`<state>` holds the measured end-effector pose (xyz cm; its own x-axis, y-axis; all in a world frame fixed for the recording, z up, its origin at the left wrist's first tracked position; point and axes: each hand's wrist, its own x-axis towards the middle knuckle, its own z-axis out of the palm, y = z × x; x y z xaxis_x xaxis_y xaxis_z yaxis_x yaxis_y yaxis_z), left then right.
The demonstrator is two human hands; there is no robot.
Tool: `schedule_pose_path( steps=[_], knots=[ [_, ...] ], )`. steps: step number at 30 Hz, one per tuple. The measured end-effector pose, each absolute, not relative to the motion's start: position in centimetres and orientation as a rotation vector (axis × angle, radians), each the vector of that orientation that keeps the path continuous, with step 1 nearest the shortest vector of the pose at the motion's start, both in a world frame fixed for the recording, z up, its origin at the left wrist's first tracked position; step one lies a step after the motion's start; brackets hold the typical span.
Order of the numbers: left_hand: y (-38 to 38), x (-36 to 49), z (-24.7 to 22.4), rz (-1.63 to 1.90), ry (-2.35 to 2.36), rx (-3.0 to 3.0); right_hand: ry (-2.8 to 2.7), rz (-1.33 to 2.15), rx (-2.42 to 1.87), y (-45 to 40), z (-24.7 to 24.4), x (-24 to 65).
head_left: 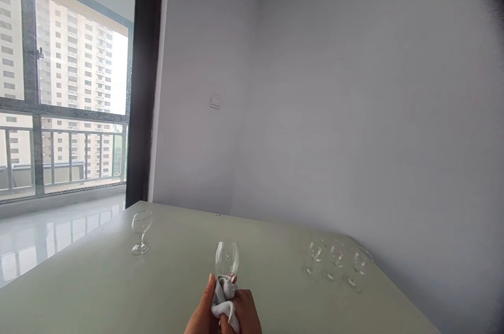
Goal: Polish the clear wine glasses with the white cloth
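Head view: left hand (202, 309), thumb raised, curls round the glass (227, 257); right hand (247, 309) clenches the cloth (223, 292).

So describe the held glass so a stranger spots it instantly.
Below the grey wall is a pale green table. At its near side, between the left hand and right hand, a glass rises from a grey cloth. Only this one is held: a lone glass stands left, three glasses right.

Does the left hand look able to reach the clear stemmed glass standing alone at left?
Probably yes: nothing stands between the left hand and that glass, though crumpled grey cloth occupies the hand.
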<state>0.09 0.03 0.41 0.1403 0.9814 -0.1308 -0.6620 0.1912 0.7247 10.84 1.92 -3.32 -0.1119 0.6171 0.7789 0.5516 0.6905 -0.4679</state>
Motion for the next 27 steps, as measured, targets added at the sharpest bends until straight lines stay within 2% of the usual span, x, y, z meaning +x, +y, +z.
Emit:
schedule_pose_path(
  steps=[7,16,20,24,27],
  knots=[
    [0.2,0.6,2.5,1.084,0.501,0.538,-1.749,0.325,-0.893,1.5,-2.6,11.5],
    [2.8,2.2,-1.2,1.072,0.558,0.649,-1.941,0.486,-1.144,3.2,-2.6,14.2],
    [3.8,2.4,-2.2,1.123,0.736,0.725,-1.761,0.443,-1.164,2.8,-3.9,14.8],
    [5.1,1.3,-2.6,1.199,0.844,0.792,-1.502,0.674,-1.287,3.5,-4.4,16.7],
    [5.4,0.7,-2.9,1.275,0.897,0.747,-1.293,0.684,-1.274,4.0,-3.9,18.1]
  ],
)
